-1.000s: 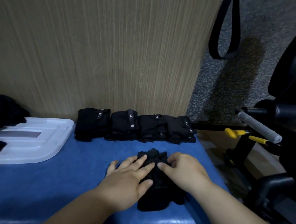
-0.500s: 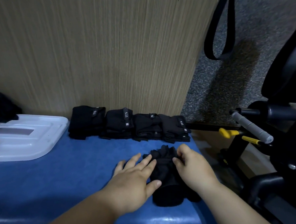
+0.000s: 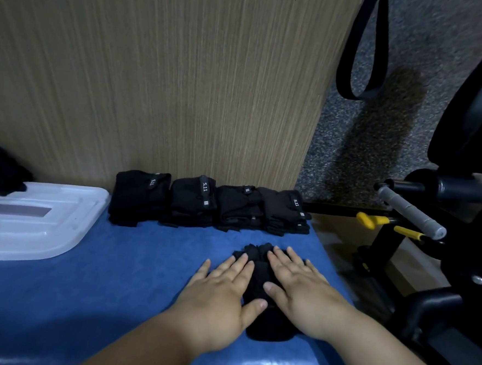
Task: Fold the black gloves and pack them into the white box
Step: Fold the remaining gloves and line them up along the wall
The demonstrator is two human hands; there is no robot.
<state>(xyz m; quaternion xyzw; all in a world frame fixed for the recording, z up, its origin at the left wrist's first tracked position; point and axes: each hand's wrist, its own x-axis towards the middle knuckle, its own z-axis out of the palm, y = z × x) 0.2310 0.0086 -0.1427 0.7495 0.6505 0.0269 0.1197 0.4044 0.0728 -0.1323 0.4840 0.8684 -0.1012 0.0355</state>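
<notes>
Both hands, left hand (image 3: 220, 292) and right hand (image 3: 303, 292), press flat, fingers straight, on a soft, limp black glove (image 3: 259, 277), best pinched at its cuff.

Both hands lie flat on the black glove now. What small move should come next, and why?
Probably fold the black glove in half, fingertips toward the cuff: left hand and right hand press it flat and full-length, unlike the folded gloves behind.

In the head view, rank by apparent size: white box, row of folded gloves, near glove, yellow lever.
1-2. white box and row of folded gloves: look alike; the box is cropped at the frame edge, so unranked.
3. near glove, partly covered.
4. yellow lever.
</notes>
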